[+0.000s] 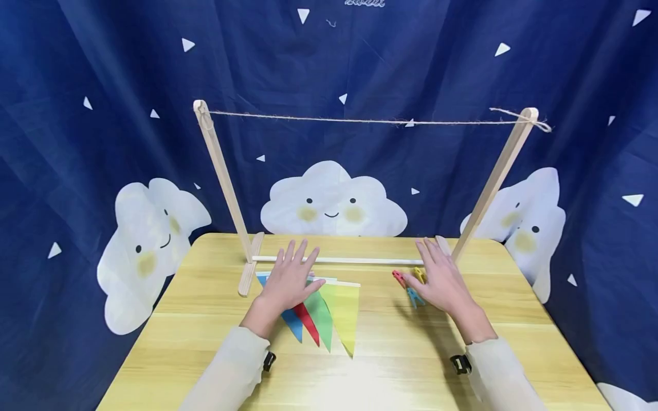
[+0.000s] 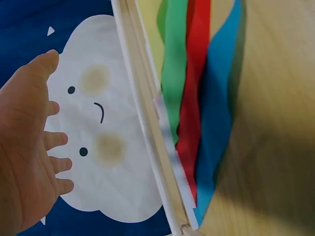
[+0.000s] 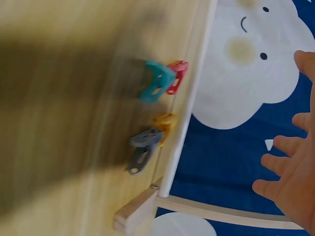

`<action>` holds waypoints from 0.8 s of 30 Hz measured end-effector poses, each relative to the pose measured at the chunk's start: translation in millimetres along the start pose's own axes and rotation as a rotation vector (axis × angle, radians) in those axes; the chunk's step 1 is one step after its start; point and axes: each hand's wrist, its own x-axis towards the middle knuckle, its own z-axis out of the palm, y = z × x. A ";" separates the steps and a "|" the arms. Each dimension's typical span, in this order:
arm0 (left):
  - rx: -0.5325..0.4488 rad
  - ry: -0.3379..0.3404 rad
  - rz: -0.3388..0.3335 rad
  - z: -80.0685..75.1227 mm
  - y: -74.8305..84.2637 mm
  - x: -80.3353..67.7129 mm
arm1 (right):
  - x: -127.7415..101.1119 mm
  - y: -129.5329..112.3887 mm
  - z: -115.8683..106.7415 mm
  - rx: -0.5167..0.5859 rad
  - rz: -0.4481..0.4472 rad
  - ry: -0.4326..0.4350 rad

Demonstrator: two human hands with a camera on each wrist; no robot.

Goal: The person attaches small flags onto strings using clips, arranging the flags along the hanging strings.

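My left hand [image 1: 288, 281] hung spread over pennants [image 1: 345, 311], lower centre; right hand [image 1: 443, 282], spread, above pegs [image 1: 414, 298]. Pennants looked light, limp; I judged white top bands [image 1: 350, 284] best to pinch.

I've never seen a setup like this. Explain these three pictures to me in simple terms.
There is no machine here, just a person's left hand and right hand. The wide picture comes from a camera on the head, looking forward and down. The other two come from cameras on the wrists, so they look turned sideways: the left one shows the flags, the right one the four pegs.

Flags and pegs lie on the table. A wooden frame stands there too, with a string tied between its posts. Nothing hangs on it. Both hands are empty, fingers spread.
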 end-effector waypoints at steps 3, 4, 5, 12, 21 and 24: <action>-0.022 -0.001 0.007 5.3 -0.9 -1.2 | -4.2 5.1 3.7 0.013 -0.009 0.015; -0.031 -0.002 0.009 7.0 -1.1 -1.5 | -5.6 6.6 4.7 0.025 -0.007 0.016; -0.038 -0.006 0.011 8.6 -1.3 -2.0 | -7.2 8.0 5.5 0.035 -0.005 0.014; -0.108 -0.006 0.037 18.4 -2.6 -6.1 | -18.7 16.2 9.1 0.161 0.051 -0.025; -0.166 -0.005 0.063 32.3 -3.6 -8.7 | -31.8 29.5 12.6 0.269 0.146 -0.083; -0.174 0.005 0.074 37.1 -2.4 -8.3 | -35.3 32.1 14.3 0.284 0.166 -0.092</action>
